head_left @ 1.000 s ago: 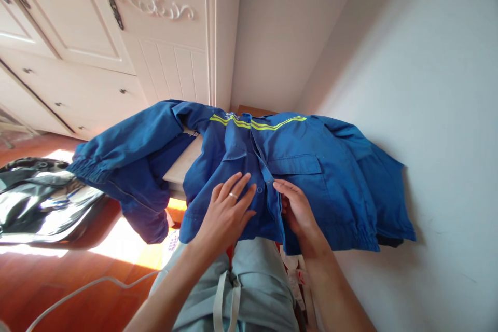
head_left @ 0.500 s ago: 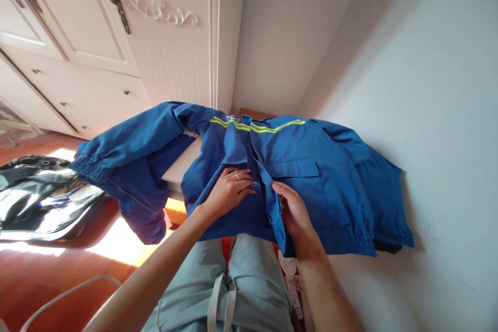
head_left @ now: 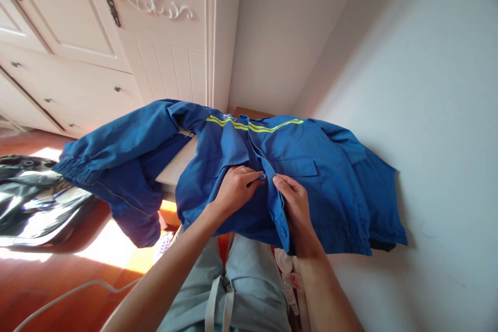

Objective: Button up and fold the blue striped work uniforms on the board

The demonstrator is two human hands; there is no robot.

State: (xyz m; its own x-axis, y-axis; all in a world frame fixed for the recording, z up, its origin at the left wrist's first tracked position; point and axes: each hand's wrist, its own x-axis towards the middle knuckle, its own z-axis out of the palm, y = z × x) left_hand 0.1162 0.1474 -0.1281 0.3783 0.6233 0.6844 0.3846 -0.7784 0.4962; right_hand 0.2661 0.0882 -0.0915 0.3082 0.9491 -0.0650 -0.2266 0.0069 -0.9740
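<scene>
The jacket (head_left: 338, 192) lies front up across the desk (head_left: 181, 163), its collar at the far side and its hem towards the person. Two yellow stripes (head_left: 268, 128) cross its chest, with small white lettering (head_left: 229, 116) above them at left.

The left hand (head_left: 234, 190), with a ring on one finger, reaches over the jacket front. Its thumb and forefinger are narrow, pinching the cloth at a small round button (head_left: 262, 177). The right hand (head_left: 294, 201) is just across from it, thumb and forefinger holding the loose front edge (head_left: 277, 207) of the jacket beside a buttonhole. The two hands are near each other but apart. Below them this edge hangs open towards the hem.

One sleeve (head_left: 120, 135) stretches out to the left past the desk, over darker blue cloth (head_left: 134, 212) with a thin pale line. The other side of the jacket reaches the wall (head_left: 439, 140). A white cabinet (head_left: 163, 62) with carved trim stands behind. At far left, a dark open case (head_left: 78, 233) with shiny contents rests on the reddish floor (head_left: 50, 282), near a white cable (head_left: 89, 284). The person's grey-green trousers (head_left: 252, 280) show below the jacket.
</scene>
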